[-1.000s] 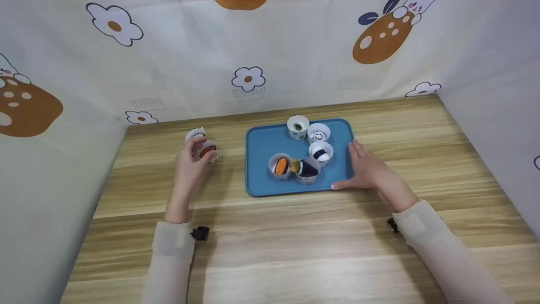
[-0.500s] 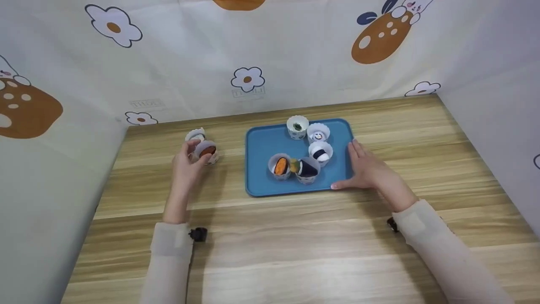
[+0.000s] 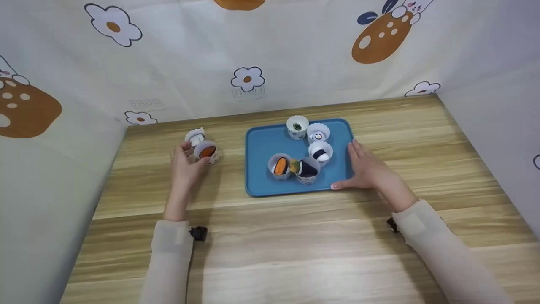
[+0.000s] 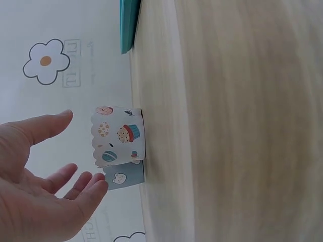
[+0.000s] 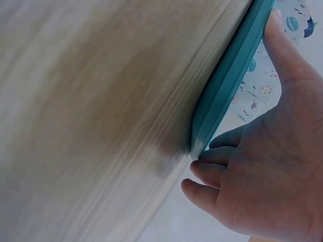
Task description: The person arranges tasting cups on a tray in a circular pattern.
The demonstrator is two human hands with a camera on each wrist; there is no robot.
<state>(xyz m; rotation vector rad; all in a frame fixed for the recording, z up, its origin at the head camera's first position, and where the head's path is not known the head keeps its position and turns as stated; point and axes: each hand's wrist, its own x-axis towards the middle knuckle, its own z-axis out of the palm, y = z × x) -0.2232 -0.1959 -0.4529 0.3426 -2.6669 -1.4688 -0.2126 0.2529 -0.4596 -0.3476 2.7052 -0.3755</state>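
Observation:
In the head view, my left hand is beside a white paper baking cup that holds a toy sushi piece with an orange-red top. The left wrist view shows the thumb and fingers spread, with a gap between them and the printed paper cup. A second paper cup with a white piece in it stands just behind. My right hand rests at the right edge of the blue tray. Its thumb touches the near rim and its fingers lie along the side, as the right wrist view shows.
Several paper cups with toy sushi stand on the tray: one with an orange-topped piece and one with a black-wrapped piece at the front, others toward the back right. A patterned curtain borders the wooden table.
My left hand has drawn slightly left and its fingers have lowered from over the orange-red sushi's cup, so more of both left cups shows. My right hand and the tray stay put.

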